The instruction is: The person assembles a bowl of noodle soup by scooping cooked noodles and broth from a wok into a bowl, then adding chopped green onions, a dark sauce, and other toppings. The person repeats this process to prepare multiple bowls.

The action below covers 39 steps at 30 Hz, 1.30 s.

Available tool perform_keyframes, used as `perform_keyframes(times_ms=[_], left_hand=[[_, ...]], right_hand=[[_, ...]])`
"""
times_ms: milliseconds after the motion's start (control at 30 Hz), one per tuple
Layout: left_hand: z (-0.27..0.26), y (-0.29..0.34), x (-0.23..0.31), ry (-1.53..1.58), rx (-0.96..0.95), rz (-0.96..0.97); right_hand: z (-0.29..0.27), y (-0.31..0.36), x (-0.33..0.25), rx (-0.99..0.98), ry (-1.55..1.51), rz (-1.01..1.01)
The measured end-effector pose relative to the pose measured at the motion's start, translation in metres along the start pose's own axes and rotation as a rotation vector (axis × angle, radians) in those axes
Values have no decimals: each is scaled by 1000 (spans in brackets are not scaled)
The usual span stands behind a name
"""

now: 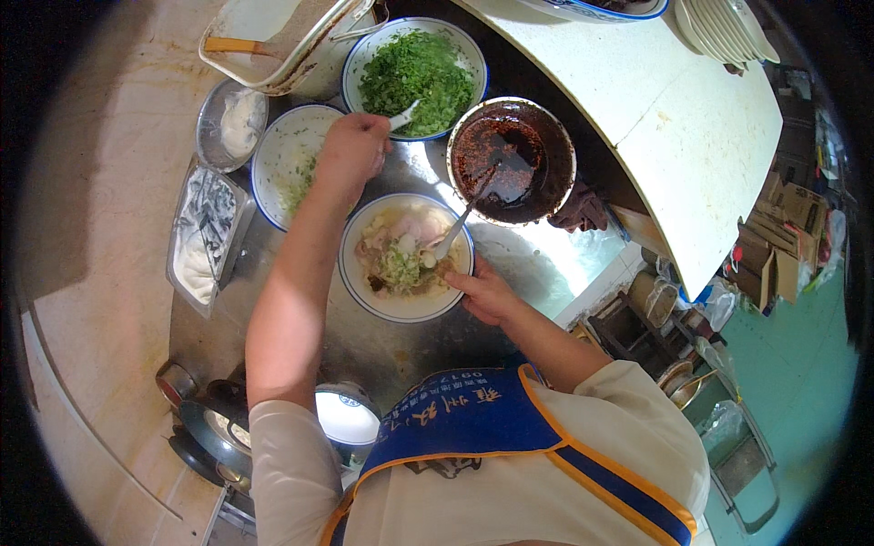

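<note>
My left hand (357, 150) is closed round the handle of a white spoon (403, 116), which reaches into chopped green herbs (414, 77) in a blue-rimmed bowl (352, 75). My right hand (484, 289) grips the right rim of a nearer white bowl (358, 287), thumb at the edge and fingers hidden underneath. Inside lie pale slices (401, 232), chopped scallion (397, 271) and some liquid. Another spoon (464, 218) slants between this bowl and a pot (566, 150) of dark red chili oil (514, 150). Under my left forearm stands a third bowl (280, 146) with a little chopped green.
At left are a metal bowl (208, 127) and a metal tray (235, 250), both holding white paste. A grimy container (296, 73) stands at the back left, a white counter (678, 136) curves along the right, and a dark cloth (581, 211) lies beside the pot.
</note>
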State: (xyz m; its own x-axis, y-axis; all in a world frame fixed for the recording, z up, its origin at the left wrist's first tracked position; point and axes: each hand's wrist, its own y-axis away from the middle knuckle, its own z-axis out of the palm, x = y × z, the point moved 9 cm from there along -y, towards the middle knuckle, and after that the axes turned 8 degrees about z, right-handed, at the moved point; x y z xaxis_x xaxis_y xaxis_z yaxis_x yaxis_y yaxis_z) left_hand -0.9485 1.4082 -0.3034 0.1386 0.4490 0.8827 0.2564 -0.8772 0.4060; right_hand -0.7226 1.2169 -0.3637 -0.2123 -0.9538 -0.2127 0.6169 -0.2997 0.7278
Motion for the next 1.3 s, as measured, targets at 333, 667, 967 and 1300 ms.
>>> perform_keyframes(times_ms=[333, 667, 967, 1300], left_hand=[[5, 7, 2, 135, 0, -77], [-6, 12, 8, 310, 43, -94], [-65, 82, 18, 231, 146, 19], [-39, 248, 22, -1105, 59, 610]], right_hand=[[-1, 4, -1, 47, 37, 30], [3, 2, -1, 3, 25, 17], [-3, 2, 2, 25, 27, 31], [-1, 1, 1, 30, 46, 11]])
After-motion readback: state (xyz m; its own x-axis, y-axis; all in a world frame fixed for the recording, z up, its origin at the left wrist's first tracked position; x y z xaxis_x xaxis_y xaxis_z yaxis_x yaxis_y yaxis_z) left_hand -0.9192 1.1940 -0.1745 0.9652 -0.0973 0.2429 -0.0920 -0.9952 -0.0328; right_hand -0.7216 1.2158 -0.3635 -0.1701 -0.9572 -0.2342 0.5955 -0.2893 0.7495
